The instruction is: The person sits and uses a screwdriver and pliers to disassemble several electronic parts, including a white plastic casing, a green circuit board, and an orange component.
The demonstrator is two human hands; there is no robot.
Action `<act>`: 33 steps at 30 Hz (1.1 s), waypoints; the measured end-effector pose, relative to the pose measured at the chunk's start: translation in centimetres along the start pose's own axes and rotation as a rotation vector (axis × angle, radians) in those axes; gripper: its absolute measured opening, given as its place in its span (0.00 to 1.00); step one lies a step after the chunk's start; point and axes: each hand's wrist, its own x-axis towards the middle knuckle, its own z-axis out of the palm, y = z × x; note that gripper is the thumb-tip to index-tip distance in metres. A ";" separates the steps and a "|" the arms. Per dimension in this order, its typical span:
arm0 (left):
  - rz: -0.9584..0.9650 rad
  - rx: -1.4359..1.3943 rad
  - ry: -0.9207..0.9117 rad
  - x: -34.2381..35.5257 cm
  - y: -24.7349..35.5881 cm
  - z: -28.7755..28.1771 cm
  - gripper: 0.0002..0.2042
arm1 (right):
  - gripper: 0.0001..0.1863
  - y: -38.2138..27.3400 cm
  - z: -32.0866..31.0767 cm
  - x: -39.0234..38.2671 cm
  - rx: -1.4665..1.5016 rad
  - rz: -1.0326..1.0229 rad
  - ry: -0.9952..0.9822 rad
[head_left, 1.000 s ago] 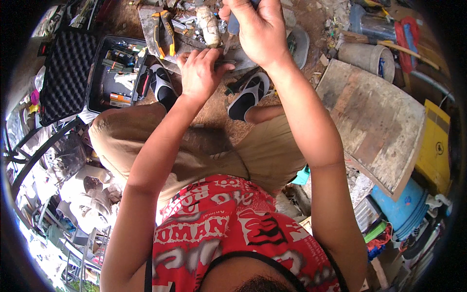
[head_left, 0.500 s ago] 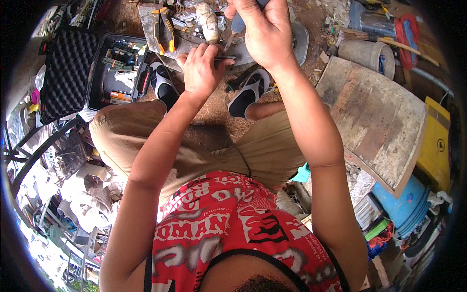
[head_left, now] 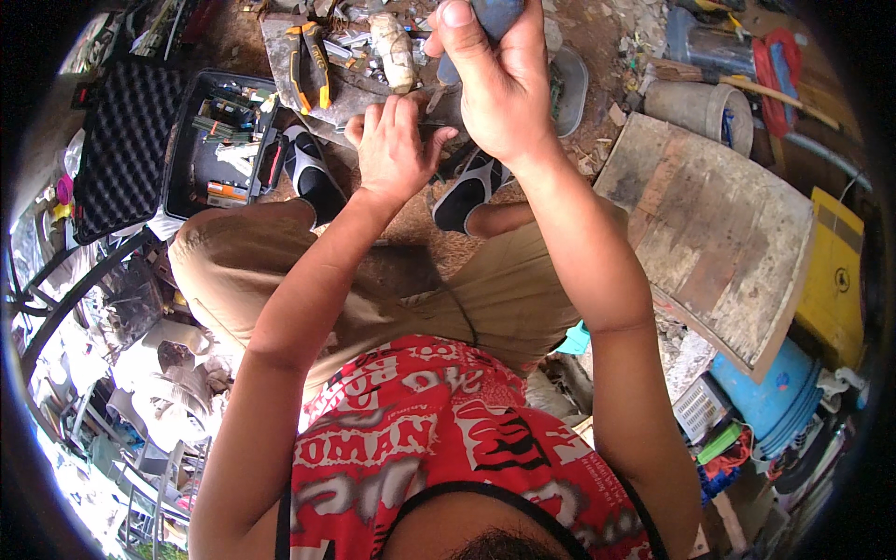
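My right hand (head_left: 505,98) is closed around a blue-handled tool (head_left: 449,71), with the thumb along the handle. Its narrow metal blade points down toward my left fingertips; the tip's exact shape is too small to tell. My left hand (head_left: 394,154) presses its fingers over a thin dark strip (head_left: 431,124) at the near edge of a grey work board (head_left: 280,42). Most of the strip is hidden under those fingers. Yellow-and-black pliers (head_left: 297,70) lie with their handles apart left of my hands. Beside them rests a pale, wrapped, bottle-shaped bundle (head_left: 392,54).
An open black case (head_left: 191,177) with foam in its lid holds small parts on the left. My shoes (head_left: 313,173) stand just below the board. Rightward are a clear tray (head_left: 571,89), a grey bucket (head_left: 691,107), a worn wooden panel (head_left: 709,233) and a blue container (head_left: 770,401).
My left hand has shifted slightly nearer to me, its thumb stretched farther right. My right hand has turned a little, showing more of the blue handle. The pliers lie unmoved.
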 end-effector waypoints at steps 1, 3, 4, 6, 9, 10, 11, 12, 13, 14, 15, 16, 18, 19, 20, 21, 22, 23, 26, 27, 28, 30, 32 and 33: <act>-0.019 -0.023 0.003 -0.1 -0.2 0.5 0.28 | 0.23 0.0 0.0 -0.1 0.001 -0.006 0.001; -0.023 -0.039 0.010 -0.3 -0.3 0.8 0.29 | 0.24 0.4 0.0 -0.3 -0.043 -0.083 0.014; -0.011 -0.030 0.013 -0.4 -0.3 0.8 0.30 | 0.24 1.0 0.0 -0.2 -0.086 -0.153 0.023; 0.027 0.006 0.037 -0.6 -0.4 0.7 0.30 | 0.25 0.1 0.1 -0.6 -0.008 -0.065 0.014; 0.054 -0.027 0.053 -0.2 -0.9 1.3 0.29 | 0.25 0.1 -0.3 -0.7 0.059 -0.038 -0.021; 0.050 -0.036 0.066 -0.2 -0.9 1.3 0.28 | 0.25 0.0 -0.2 -0.7 0.056 -0.054 -0.021; 0.047 -0.045 0.080 -0.2 -0.8 1.2 0.27 | 0.25 -0.1 -0.2 -0.7 0.053 -0.070 -0.020; 0.044 -0.055 0.094 -0.1 -0.6 1.1 0.26 | 0.25 -0.1 -0.1 -0.6 0.050 -0.086 -0.019; 0.058 -0.055 0.102 -0.1 -0.5 0.8 0.26 | 0.25 0.0 -0.1 -0.5 0.053 -0.081 -0.019; 0.071 -0.054 0.109 -0.2 -0.4 0.5 0.25 | 0.25 0.1 0.0 -0.5 0.057 -0.075 -0.019; 0.084 -0.053 0.117 -0.2 -0.3 0.4 0.24 | 0.25 0.2 0.0 -0.5 0.061 -0.069 -0.020; 0.088 -0.069 0.163 -0.2 -0.3 0.7 0.22 | 0.25 -0.3 -0.2 -0.6 0.123 0.024 -0.046; 0.080 -0.046 0.156 -0.4 -0.4 1.1 0.22 | 0.25 -0.2 -0.3 -0.3 0.075 -0.011 -0.030; 0.076 -0.034 0.153 -0.4 -0.5 1.2 0.22 | 0.25 -0.2 -0.4 -0.1 0.051 -0.028 -0.022; 0.099 -0.032 0.170 -0.4 -0.5 1.2 0.22 | 0.25 -0.1 -0.4 -0.1 0.045 -0.034 -0.029; 0.097 -0.058 0.178 -0.4 -0.7 1.3 0.23 | 0.26 0.0 -0.4 -0.2 0.039 -0.041 -0.037; 0.096 -0.085 0.185 -0.3 -0.8 1.4 0.23 | 0.26 0.0 -0.4 -0.2 0.033 -0.047 -0.045; 0.095 -0.117 0.191 -0.2 -0.8 1.6 0.23 | 0.26 -0.1 -0.4 -0.3 0.104 -0.008 -0.036; 0.078 -0.073 0.162 -0.5 -0.7 1.4 0.25 | 0.27 -0.5 -0.3 -0.6 0.262 0.056 0.005; 0.067 -0.053 0.151 -0.6 -0.5 1.1 0.25 | 0.27 -0.2 -0.4 -0.4 0.233 0.023 0.003; 0.067 -0.041 0.148 -0.5 -0.4 0.9 0.25 | 0.27 0.1 -0.6 -0.3 0.204 -0.011 0.001; 0.082 -0.036 0.144 -0.6 -0.5 0.9 0.25 | 0.27 0.0 -0.8 -0.1 0.184 -0.017 -0.002; 0.088 -0.036 0.145 -0.6 -0.5 0.8 0.25 | 0.27 -0.7 -0.8 0.0 0.202 0.034 -0.004; 0.087 -0.038 0.148 -0.6 -0.5 0.9 0.25 | 0.26 -0.7 -0.7 0.0 0.204 0.035 -0.013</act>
